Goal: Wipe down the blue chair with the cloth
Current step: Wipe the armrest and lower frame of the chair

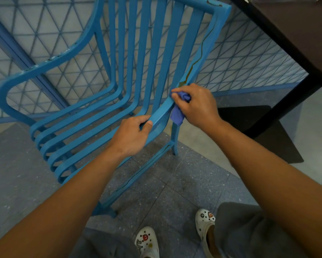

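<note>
The blue slatted metal chair point(93, 116) stands in front of me, its back rising toward the top of the view. My left hand point(132, 135) grips the nearest side slat where the seat bends up into the back. My right hand point(195, 105) holds a bunched purple-blue cloth point(178, 113) against the same outer rail just above, with part of the cloth hanging below my fingers. A brown, cracked streak point(189, 73) runs up that rail above my right hand.
A dark table point(296, 34) with a black leg and flat base point(268, 125) stands close on the right. A blue mesh fence point(240, 67) runs behind the chair. My white clogs point(147, 241) stand on the speckled grey floor below.
</note>
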`<action>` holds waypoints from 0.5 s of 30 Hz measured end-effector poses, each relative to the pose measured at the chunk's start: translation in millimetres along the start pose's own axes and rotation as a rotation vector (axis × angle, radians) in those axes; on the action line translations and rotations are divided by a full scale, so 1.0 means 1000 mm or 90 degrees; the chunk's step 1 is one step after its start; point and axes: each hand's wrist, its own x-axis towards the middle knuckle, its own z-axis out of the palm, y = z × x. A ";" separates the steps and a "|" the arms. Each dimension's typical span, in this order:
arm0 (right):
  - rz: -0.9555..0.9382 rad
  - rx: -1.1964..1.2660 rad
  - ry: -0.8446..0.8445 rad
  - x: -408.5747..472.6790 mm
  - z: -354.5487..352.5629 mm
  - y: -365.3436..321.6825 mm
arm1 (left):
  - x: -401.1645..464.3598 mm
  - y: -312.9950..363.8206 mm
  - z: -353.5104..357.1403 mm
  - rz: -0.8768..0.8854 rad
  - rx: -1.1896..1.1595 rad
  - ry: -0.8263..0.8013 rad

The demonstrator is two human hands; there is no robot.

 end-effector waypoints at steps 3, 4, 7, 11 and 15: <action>0.045 0.045 0.042 0.004 0.001 -0.001 | 0.000 0.001 -0.001 -0.009 -0.012 0.002; 0.053 0.053 0.043 -0.002 0.005 -0.004 | 0.000 0.000 0.000 -0.006 -0.015 0.001; 0.021 0.046 -0.005 -0.027 0.019 -0.014 | 0.000 0.000 0.001 -0.004 -0.022 0.009; -0.036 -0.020 -0.050 -0.029 0.016 -0.014 | 0.001 0.001 0.001 -0.017 -0.030 0.015; -0.011 -0.072 -0.011 0.008 -0.006 0.000 | 0.000 0.003 0.000 -0.018 -0.013 0.001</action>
